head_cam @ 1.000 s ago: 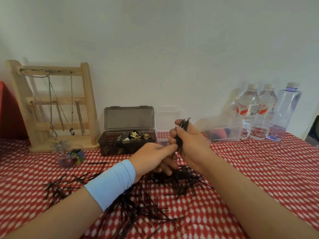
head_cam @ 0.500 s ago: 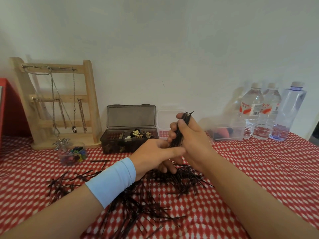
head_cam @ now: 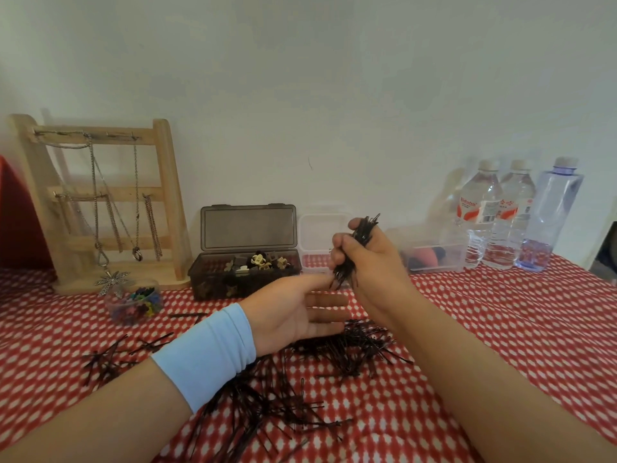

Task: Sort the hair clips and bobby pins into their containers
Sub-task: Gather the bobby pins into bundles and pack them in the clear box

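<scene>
My right hand (head_cam: 370, 265) grips an upright bundle of black bobby pins (head_cam: 359, 242) above the table. Just left of it, my left hand (head_cam: 293, 312) has its fingers straight and its index fingertip touches the bundle's lower end. A large loose pile of bobby pins (head_cam: 267, 389) lies on the red checked cloth under both hands. Behind stands a dark open box (head_cam: 213, 282) with small hair clips (head_cam: 260, 262) inside. A small clear open container (head_cam: 317, 235) sits to its right, behind my right hand.
A wooden jewellery stand (head_cam: 100, 202) with chains is at the back left, a clear tub of coloured clips (head_cam: 137, 302) in front of it. A clear box (head_cam: 434, 255) and three water bottles (head_cam: 510, 212) line the back right. The cloth at right is bare.
My left hand has straightened its fingers and drawn slightly back from the bundle. My right hand has raised the bundle a little higher.
</scene>
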The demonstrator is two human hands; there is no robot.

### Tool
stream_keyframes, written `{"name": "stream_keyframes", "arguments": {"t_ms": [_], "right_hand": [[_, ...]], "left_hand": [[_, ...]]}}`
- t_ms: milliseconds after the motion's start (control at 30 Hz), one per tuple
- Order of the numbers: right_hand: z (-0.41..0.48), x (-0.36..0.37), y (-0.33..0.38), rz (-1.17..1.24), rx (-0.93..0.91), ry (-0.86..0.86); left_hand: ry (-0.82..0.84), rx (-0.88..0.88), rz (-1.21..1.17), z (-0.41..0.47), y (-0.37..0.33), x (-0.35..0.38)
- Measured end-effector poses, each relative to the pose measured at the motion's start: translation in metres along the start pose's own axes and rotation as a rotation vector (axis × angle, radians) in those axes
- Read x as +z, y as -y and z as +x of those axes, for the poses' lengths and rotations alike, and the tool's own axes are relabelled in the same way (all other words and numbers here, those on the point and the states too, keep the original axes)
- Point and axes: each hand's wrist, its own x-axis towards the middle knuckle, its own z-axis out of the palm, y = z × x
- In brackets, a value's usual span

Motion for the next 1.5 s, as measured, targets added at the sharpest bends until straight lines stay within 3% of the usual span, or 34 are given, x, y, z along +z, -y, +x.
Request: {"name": "stream_keyframes", "arguments": {"t_ms": [100,167,267,333,433,633,767,867,1000,1133,1233,1367,1433,1500], "right_hand": [[0.005,-0.005,0.004,-0.077,-0.099,-0.06],[0.004,-0.005,0.003,-0.146,-0.135,-0.051],[-0.001,-0.003,0.0,-0.254,-0.12,0.0],[-0.002,-0.001,-0.001,-0.26,-0.112,0.031],[-0.002,0.0,-0.001,-0.247,-0.106,0.035],[-0.003,-0.006,0.001,-0.306,-0.042,0.027],[-0.004,-0.008,-0.001,-0.416,0.026,0.084],[-0.004,-0.009,-0.001,-0.464,0.029,0.092],[-0.003,-0.008,-0.001,-0.262,0.088,0.078],[0.004,-0.009,0.001,0.204,0.184,-0.002],[0.011,-0.02,0.005,0.369,0.234,-0.064],[0.012,-0.028,0.003,0.349,0.258,-0.047],[0.011,-0.023,0.0,0.3,0.21,-0.034],[0.011,-0.014,-0.001,0.226,0.105,-0.055]], "left_hand": [[0.037,-0.018,-0.381,-0.005,-0.005,0.005],[0.104,0.01,-0.511,-0.009,-0.007,0.01],[0.138,0.032,-0.534,-0.01,-0.006,0.017],[0.037,0.057,-0.501,-0.006,-0.003,0.016],[-0.094,0.141,-0.38,-0.003,-0.001,0.012],[-0.071,0.19,-0.115,-0.006,0.001,0.011],[-0.179,0.239,0.349,-0.005,0.003,0.003],[-0.196,0.168,0.577,-0.006,0.0,-0.005],[-0.19,0.095,0.855,-0.011,-0.011,-0.01],[-0.216,0.12,0.923,-0.015,-0.021,-0.009],[-0.269,0.112,0.995,-0.015,-0.027,-0.017],[-0.16,-0.005,1.166,-0.019,-0.031,-0.021],[-0.154,0.033,1.23,-0.019,-0.029,-0.016],[-0.185,0.144,1.062,-0.019,-0.024,-0.006]]}}
